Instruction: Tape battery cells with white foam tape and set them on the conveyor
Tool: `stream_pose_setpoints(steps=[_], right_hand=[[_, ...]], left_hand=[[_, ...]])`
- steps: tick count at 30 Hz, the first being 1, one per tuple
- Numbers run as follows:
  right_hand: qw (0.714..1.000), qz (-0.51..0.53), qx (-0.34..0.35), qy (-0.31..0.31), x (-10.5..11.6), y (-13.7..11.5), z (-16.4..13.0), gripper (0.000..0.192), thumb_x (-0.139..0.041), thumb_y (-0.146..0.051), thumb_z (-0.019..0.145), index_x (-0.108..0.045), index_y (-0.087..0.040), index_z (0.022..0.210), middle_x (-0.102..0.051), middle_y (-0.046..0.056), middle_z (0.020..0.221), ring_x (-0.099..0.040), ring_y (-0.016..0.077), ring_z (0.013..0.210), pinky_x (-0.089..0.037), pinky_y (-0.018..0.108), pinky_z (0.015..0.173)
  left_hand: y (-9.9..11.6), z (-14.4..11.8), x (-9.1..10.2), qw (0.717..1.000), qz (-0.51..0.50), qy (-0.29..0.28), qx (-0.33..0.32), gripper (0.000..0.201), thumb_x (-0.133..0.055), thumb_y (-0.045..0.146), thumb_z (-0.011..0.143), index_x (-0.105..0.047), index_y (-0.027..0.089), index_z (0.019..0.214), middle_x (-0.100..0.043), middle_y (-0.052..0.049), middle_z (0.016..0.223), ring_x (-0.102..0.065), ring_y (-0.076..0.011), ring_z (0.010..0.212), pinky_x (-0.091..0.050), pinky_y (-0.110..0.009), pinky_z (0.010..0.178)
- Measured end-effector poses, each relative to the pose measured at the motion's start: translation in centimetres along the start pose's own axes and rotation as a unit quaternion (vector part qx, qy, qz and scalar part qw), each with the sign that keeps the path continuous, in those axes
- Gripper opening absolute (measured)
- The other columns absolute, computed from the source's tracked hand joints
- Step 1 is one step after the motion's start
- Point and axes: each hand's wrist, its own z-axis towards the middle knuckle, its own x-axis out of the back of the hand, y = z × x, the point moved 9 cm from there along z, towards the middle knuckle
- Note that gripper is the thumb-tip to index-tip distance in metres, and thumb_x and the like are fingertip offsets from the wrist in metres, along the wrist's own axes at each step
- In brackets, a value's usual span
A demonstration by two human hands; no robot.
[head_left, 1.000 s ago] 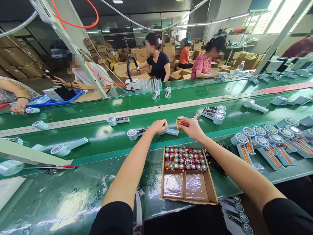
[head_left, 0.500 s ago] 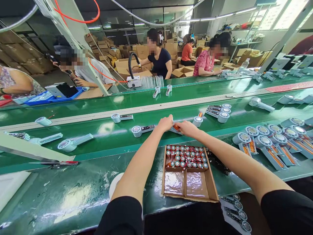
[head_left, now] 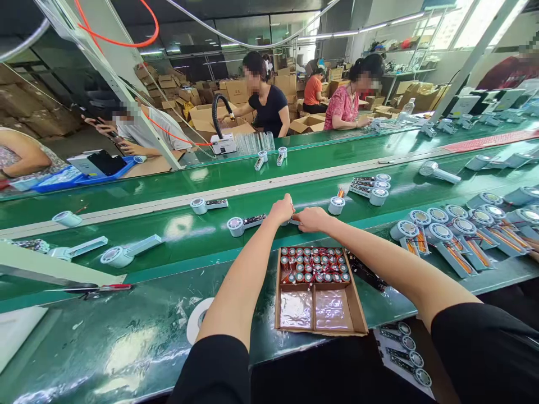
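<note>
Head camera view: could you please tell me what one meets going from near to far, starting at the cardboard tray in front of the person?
Cardboard tray with batteries → left hand and right hand together on a white fan part → central divider strip → two small fans on the far belt → co-worker in a dark top.

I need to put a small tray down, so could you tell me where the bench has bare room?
Bare green bench lies left of the cardboard box, beyond the tape roll. Right of the box, the handheld fans crowd it.
</note>
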Motion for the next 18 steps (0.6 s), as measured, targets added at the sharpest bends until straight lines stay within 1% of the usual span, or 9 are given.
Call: stream_pose_setpoints(steps=[3,7,11,14,18], right_hand=[[1.000,-0.003,-0.002,-0.004,0.4,0.2,0.2,0.045,-0.060,-0.049,0.104,-0.063,-0.018,0.136,-0.069,0.011,0.127,-0.069,0.0262,0.113,-0.056,0.050,0.099],[1.000,-0.009,-0.001,0.010,1.4,0.6,0.7,0.038,-0.062,-0.045,0.104,-0.066,-0.016,0.128,-0.070,0.010,0.123,-0.070,0.0244,0.108,-0.058,0.048,0.096],[0.999,-0.014,0.001,0.032,2.3,0.6,0.7,0.033,-0.064,-0.043,0.103,-0.069,-0.015,0.119,-0.071,0.010,0.119,-0.070,0.0233,0.106,-0.058,0.046,0.096],[0.999,-0.013,0.004,0.052,3.0,1.4,-0.3,0.032,-0.061,-0.044,0.104,-0.072,-0.016,0.115,-0.075,0.009,0.113,-0.071,0.0230,0.105,-0.056,0.045,0.096],[0.996,-0.012,-0.020,0.085,3.7,3.8,-2.6,0.038,-0.048,-0.042,0.108,-0.079,-0.019,0.108,-0.079,0.010,0.105,-0.073,0.0260,0.104,-0.053,0.035,0.089]], left_hand=[[0.3,0.2,0.1,1.000,0.010,0.002,0.004,0.024,-0.043,0.020,0.100,-0.050,0.020,0.124,-0.076,-0.011,0.109,-0.072,-0.0248,0.100,-0.050,-0.033,0.082],[0.5,0.4,-0.2,0.999,0.039,0.008,0.009,0.030,-0.047,0.029,0.102,-0.051,0.016,0.129,-0.073,-0.016,0.114,-0.071,-0.0280,0.101,-0.052,-0.038,0.085],[1.0,0.5,-1.0,0.998,0.061,-0.001,-0.017,0.040,-0.054,0.042,0.102,-0.054,0.015,0.133,-0.071,-0.013,0.116,-0.069,-0.0263,0.105,-0.052,-0.043,0.094],[1.4,0.6,-1.3,0.997,0.064,-0.013,-0.042,0.042,-0.057,0.046,0.101,-0.057,0.016,0.131,-0.071,-0.011,0.116,-0.068,-0.0252,0.105,-0.052,-0.043,0.095],[1.7,1.1,-1.8,0.996,0.050,-0.018,-0.066,0.036,-0.054,0.042,0.103,-0.058,0.017,0.129,-0.071,-0.008,0.113,-0.067,-0.0228,0.103,-0.052,-0.042,0.095]])
